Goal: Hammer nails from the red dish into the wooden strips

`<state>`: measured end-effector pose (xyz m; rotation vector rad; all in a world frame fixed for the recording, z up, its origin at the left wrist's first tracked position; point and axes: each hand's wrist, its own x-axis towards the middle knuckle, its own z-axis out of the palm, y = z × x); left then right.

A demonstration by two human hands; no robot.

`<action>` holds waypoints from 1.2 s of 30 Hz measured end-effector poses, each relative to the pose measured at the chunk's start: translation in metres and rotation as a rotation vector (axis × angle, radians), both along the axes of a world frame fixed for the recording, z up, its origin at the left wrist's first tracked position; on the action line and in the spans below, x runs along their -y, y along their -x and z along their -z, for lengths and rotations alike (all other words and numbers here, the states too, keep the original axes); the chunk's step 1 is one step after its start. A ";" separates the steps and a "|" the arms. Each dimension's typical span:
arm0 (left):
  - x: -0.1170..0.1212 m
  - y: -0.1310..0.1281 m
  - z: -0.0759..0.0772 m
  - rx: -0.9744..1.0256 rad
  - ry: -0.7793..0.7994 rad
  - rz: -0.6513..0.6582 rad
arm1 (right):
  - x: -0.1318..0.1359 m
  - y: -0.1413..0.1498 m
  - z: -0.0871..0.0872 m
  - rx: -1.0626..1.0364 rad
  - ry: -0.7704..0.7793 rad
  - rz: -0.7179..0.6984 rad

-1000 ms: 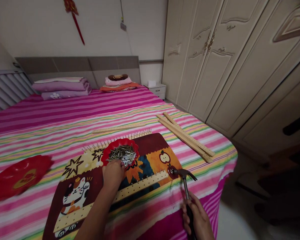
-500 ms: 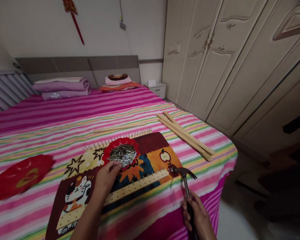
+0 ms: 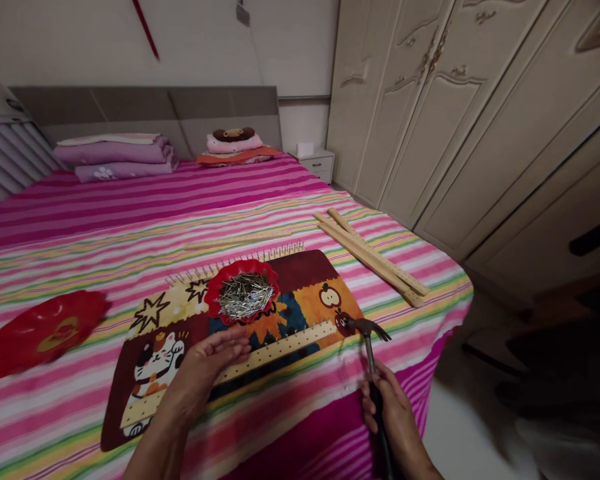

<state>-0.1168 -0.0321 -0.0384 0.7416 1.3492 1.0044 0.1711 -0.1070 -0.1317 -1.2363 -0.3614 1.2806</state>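
My right hand (image 3: 391, 407) grips a claw hammer (image 3: 375, 393) by its dark handle, the head over the right edge of the patterned mat (image 3: 307, 270). My left hand (image 3: 220, 357) is just below the red scalloped bowl (image 3: 211, 297) full of loose nails (image 3: 247, 295). Its fingers are pinched together above a wooden strip (image 3: 280, 351); whatever is between the fingertips is too small to make out. The strip lies across the mat, dotted with holes, and several nails stand along its right half. My left hand and forearm hide part of it.
A second strip (image 3: 245, 261) bristling with upright nails lies behind the bowl. More bare wooden strips (image 3: 370, 257) rest at the right on the striped bedspread (image 3: 280, 207). A red lid-like dish (image 3: 43, 330) is at left. A wardrobe (image 3: 405, 100) stands beyond the bed's right side.
My left hand has drawn back from the nails at the bowl's edge to the near wooden strip. The hammer stays in my right hand, almost unmoved. The view has tilted slightly downward.
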 end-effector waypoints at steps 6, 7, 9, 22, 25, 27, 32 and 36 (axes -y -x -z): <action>0.003 -0.008 0.020 -0.213 0.023 0.017 | 0.000 0.001 -0.004 -0.005 0.002 -0.009; 0.003 -0.009 0.023 -0.247 0.014 0.009 | 0.000 0.001 -0.004 -0.004 -0.001 -0.011; 0.003 -0.011 0.028 -0.272 0.007 0.000 | 0.000 0.001 -0.003 -0.002 -0.008 -0.013; 0.000 -0.012 0.034 -0.367 -0.015 0.033 | 0.000 0.000 -0.003 -0.005 -0.010 -0.012; 0.000 -0.012 0.036 -0.419 -0.024 0.051 | 0.000 0.000 -0.003 -0.005 -0.018 -0.011; 0.001 -0.012 0.037 -0.459 -0.030 0.071 | 0.000 0.001 -0.004 -0.001 -0.024 -0.010; 0.003 -0.017 0.035 -0.672 -0.179 0.135 | 0.005 0.008 -0.008 0.057 -0.033 0.015; 0.007 -0.020 0.034 -0.782 -0.305 0.146 | 0.019 0.016 -0.021 0.188 -0.002 0.007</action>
